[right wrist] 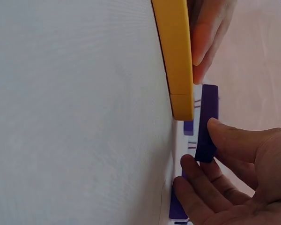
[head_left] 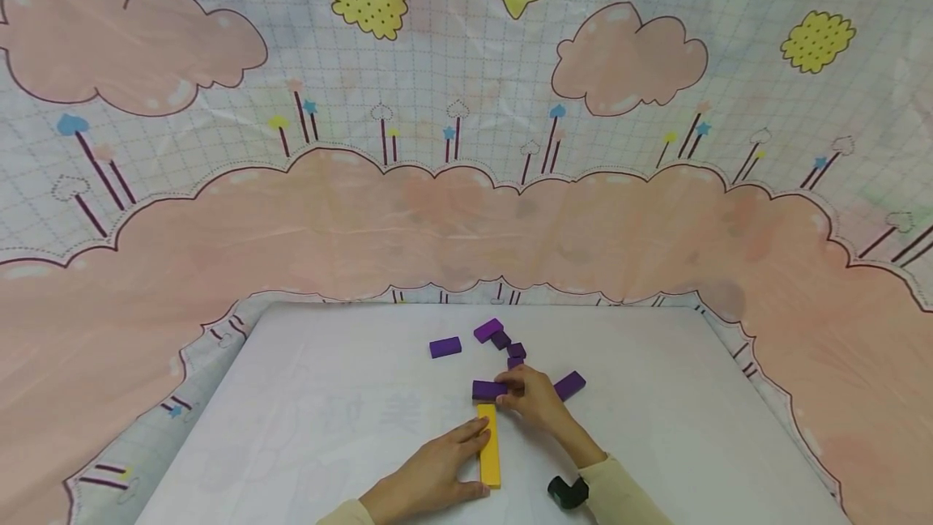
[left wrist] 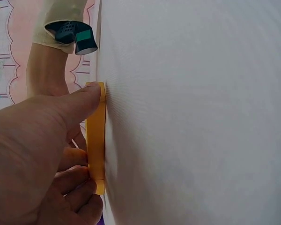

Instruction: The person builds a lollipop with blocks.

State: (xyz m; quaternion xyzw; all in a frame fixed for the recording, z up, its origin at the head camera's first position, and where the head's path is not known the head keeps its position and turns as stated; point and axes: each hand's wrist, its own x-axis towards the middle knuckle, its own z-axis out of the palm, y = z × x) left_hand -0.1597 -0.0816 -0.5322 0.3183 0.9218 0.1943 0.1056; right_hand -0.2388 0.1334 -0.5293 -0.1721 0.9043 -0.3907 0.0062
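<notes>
My left hand holds a long yellow block, which lies on the white tabletop and points away from me. Its thumb presses near the close end, while the fingers lie along the left side and toward the far end. My right hand pinches a purple block between thumb and fingers. In the head view this block lies crosswise just beyond the yellow one; the right wrist view shows it raised off the tabletop, beside the yellow block's far end.
Behind the right hand, several small purple blocks form a loose, crooked line. Another purple block lies to their left, and one more right of the hand. A dark wrist device sits at the right sleeve. Patterned cloth surrounds the white table.
</notes>
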